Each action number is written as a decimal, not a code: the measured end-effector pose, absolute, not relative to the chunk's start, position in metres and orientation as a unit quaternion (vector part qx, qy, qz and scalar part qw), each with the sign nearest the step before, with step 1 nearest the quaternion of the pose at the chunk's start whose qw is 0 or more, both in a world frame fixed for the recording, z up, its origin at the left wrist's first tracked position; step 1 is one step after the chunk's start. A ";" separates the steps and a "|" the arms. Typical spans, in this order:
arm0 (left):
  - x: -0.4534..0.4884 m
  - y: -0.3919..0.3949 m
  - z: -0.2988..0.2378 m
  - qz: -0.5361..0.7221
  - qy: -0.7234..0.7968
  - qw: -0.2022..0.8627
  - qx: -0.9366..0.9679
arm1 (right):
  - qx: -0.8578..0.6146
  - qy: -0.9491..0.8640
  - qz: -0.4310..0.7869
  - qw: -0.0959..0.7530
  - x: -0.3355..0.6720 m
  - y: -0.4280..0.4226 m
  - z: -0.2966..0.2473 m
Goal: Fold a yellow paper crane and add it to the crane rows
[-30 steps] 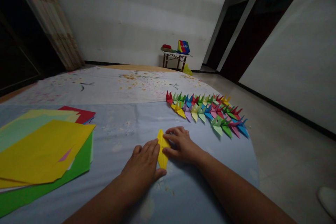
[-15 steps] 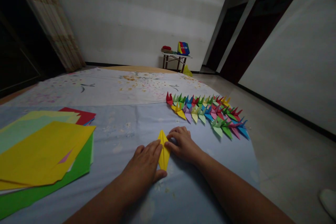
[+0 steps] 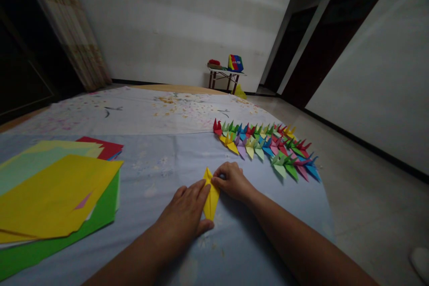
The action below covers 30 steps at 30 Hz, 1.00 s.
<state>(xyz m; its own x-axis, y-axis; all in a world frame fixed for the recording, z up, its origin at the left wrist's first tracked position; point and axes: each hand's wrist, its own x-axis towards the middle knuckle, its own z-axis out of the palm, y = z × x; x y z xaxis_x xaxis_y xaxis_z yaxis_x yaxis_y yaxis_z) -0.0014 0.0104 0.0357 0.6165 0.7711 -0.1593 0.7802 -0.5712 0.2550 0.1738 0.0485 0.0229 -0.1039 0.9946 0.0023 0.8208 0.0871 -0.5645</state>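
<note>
The fingers (image 3: pixel 200 188) of the left hand (image 3: pixel 182 212) are lying stretched out and close together, and they are pressing flat on the left side of a yellow folded paper (image 3: pixel 211 194), while the thumb is touching its lower tip at about 6 o'clock. The fingertips (image 3: pixel 218 181) of the right hand (image 3: pixel 232 182) are bent and drawn together, and they are pinching the upper right edge of the same paper, at about 2 o'clock from its middle. The paper is a long narrow shape with two pointed ends, and it is lying between the two hands on a pale blue cloth (image 3: pixel 161 161), with its top point showing towards 12 o'clock. Both forearms are coming in from 5 and 7 o'clock and are resting low over the cloth. At 1 to 2 o'clock from the hands, well apart from them, many small paper cranes (image 3: pixel 268 145) in red, green, blue, purple and yellow are standing in tight rows near the cloth's edge. At 9 o'clock a stack of big coloured sheets (image 3: pixel 50 196) is lying, yellow on top, with green under it. Far off at 12 o'clock a small table (image 3: pixel 223 78) is standing by the wall.
</note>
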 end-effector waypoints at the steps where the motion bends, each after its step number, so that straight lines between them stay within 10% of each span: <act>1: -0.001 0.011 0.036 -0.015 0.438 0.152 0.886 | -0.640 -0.710 0.216 0.198 0.174 0.048 0.023; 30: -0.002 0.010 0.035 0.008 0.427 0.149 0.892 | -0.672 -0.703 0.184 0.142 0.164 0.074 0.019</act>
<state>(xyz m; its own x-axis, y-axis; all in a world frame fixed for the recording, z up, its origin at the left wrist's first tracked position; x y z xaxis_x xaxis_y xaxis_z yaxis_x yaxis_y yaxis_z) -0.0019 0.0096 0.0348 0.6353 0.7640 -0.1123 0.7590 -0.5911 0.2729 0.1638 0.0738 0.0192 -0.0562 0.9973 -0.0471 0.8931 0.0291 -0.4489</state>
